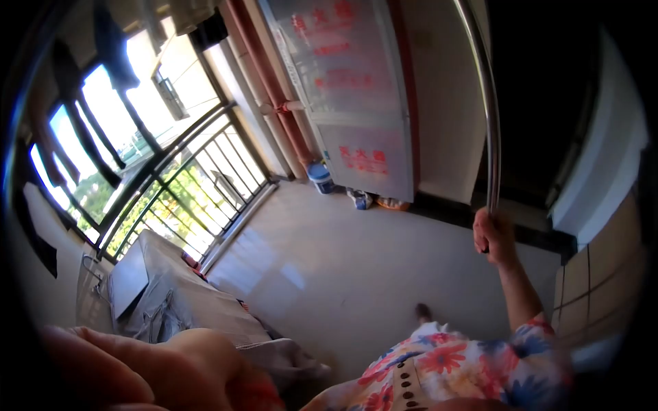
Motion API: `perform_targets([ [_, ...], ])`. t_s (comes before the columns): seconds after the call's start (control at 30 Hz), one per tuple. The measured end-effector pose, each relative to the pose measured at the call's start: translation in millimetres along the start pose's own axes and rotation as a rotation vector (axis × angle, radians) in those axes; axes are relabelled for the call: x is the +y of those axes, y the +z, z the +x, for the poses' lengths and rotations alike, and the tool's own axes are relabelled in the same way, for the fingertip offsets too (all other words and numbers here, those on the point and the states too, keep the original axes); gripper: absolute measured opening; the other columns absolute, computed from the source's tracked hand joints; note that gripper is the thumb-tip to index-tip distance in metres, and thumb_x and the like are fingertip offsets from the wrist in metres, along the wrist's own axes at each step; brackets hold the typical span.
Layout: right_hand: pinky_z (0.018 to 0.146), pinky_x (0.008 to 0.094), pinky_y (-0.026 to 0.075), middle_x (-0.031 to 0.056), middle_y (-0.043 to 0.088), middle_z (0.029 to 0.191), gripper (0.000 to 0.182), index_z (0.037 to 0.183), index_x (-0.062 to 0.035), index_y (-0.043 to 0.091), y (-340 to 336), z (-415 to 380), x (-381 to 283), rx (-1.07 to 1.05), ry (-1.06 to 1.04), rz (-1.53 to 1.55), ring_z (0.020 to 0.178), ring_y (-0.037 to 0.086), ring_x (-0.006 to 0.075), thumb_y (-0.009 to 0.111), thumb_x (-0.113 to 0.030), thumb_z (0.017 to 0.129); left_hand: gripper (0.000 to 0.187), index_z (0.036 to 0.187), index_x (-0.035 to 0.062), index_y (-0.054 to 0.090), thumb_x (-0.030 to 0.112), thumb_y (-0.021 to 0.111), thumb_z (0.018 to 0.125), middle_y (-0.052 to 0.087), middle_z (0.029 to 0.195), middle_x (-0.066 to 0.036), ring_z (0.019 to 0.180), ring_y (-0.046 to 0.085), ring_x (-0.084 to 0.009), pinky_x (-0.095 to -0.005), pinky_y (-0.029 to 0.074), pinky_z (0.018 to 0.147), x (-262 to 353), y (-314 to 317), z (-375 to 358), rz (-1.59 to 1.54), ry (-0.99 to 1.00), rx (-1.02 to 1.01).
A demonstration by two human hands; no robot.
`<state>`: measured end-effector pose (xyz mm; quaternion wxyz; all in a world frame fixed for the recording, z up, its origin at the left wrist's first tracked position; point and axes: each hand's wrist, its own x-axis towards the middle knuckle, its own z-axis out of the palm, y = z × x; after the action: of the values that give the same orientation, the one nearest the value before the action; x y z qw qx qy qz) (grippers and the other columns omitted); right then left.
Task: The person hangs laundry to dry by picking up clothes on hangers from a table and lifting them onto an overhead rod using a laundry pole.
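My right hand [495,236] is wrapped round the lower end of a shiny metal pole [491,109], with the arm stretched out in front of me. The pole rises from the fist and leaves the view at the top; its upper end is out of sight. Very close to the camera, at the bottom left, is my left hand [171,370]. Its fingers are blurred and partly cut off, so I cannot see whether they hold anything. Behind it lies a grey cloth cover [205,308] over a bulky object, with a flat pale panel [130,274] on top.
Dark clothes [113,48] hang at the upper left before a barred balcony railing [185,178]. A grey cabinet with red lettering [363,89] stands ahead beside red pipes [295,130]. A blue and white bucket [319,177] and shoes [360,199] sit at its foot. A dark doorway [541,89] opens at right.
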<state>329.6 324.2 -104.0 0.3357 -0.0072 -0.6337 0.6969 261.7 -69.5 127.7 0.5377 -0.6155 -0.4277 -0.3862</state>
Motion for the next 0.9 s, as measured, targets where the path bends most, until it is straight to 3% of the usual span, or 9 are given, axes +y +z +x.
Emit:
perform_targets([
  [0.27, 0.033, 0.0177, 0.031, -0.0043, 0.037, 0.047, 0.028, 0.070, -0.0058, 0.046, -21.3, 40.9, 30.0, 0.051, -0.020, -0.112, 0.036, 0.034, 0.0013, 0.052, -0.029, 0.084, 0.026, 0.079, -0.0039, 0.059, 0.017, 0.044, 0.085, 0.057, 0.069, -0.014, 0.075, 0.056, -0.0209, -0.0376, 0.032, 0.088, -35.1, 53.1, -10.6, -0.077, -0.032, -0.033],
  [0.67, 0.031, 0.0173, 0.031, -0.0037, 0.038, 0.047, 0.031, 0.069, -0.0052, 0.045, -67.2, 196.3, 51.7, -0.081, -0.043, -0.152, 0.034, 0.034, 0.0021, 0.050, -0.032, 0.085, 0.025, 0.082, -0.0040, 0.057, 0.018, 0.046, 0.083, 0.057, 0.070, -0.014, 0.073, 0.055, -0.0194, -0.0354, 0.033, 0.083, -108.9, 150.6, -21.3, -0.069, -0.059, -0.020],
  [0.9, 0.029, 0.0182, 0.030, -0.0042, 0.037, 0.046, 0.034, 0.067, -0.0071, 0.046, -46.9, 297.5, 26.4, -0.139, 0.004, -0.106, 0.032, 0.034, 0.0028, 0.052, -0.037, 0.082, 0.024, 0.083, -0.0041, 0.057, 0.018, 0.048, 0.083, 0.056, 0.071, -0.013, 0.071, 0.054, -0.0186, -0.0341, 0.034, 0.081, -111.7, 146.6, -17.7, 0.080, -0.029, 0.108],
])
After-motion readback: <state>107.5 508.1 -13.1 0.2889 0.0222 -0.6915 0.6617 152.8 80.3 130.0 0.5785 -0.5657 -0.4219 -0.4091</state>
